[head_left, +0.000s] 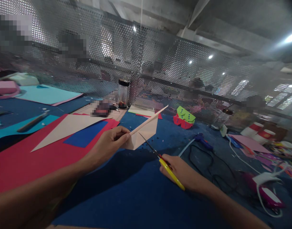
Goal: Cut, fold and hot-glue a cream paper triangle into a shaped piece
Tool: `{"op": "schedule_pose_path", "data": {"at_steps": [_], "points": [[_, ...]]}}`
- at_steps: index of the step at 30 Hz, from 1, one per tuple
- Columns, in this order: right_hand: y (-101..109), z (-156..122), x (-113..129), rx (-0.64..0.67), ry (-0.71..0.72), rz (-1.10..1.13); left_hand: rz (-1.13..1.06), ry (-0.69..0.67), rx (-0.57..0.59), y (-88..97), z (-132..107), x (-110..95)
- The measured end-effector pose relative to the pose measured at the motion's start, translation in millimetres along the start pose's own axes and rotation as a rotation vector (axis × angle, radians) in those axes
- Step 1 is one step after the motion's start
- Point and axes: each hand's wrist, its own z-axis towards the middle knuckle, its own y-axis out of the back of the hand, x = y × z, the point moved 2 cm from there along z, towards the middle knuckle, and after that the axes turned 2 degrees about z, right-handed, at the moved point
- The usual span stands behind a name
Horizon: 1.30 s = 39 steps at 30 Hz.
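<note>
Pinched between the thumb and fingers of my left hand [114, 140] is a folded piece of pale cream paper [146, 128], held up above the blue table. My right hand [178, 168] grips a pair of scissors [171, 173] with yellow and red handles. Their dark blades point up and left, and the tip overlaps the paper's lower part in view; whether it touches the paper I cannot tell. To the left lie a large red sheet [22, 165], a cream triangle of paper [65, 127] and a blue paper piece [85, 135].
A glue gun [204, 141] with a dark cord lies to the right. Behind stand small green and red cut-paper shapes [184, 117] and a glass jar [123, 93] before a perforated metal screen [160, 73]. Paper cups [262, 136], scraps and a white cable crowd the far right.
</note>
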Motion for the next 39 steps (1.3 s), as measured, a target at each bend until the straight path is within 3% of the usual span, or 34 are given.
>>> {"op": "schedule_pose_path", "data": {"at_steps": [39], "points": [[-3.8, 1.0, -3.7, -0.005, -0.024, 0.067, -0.037, 0.007, 0.030, -1.6, 0.4, 4.0]]}}
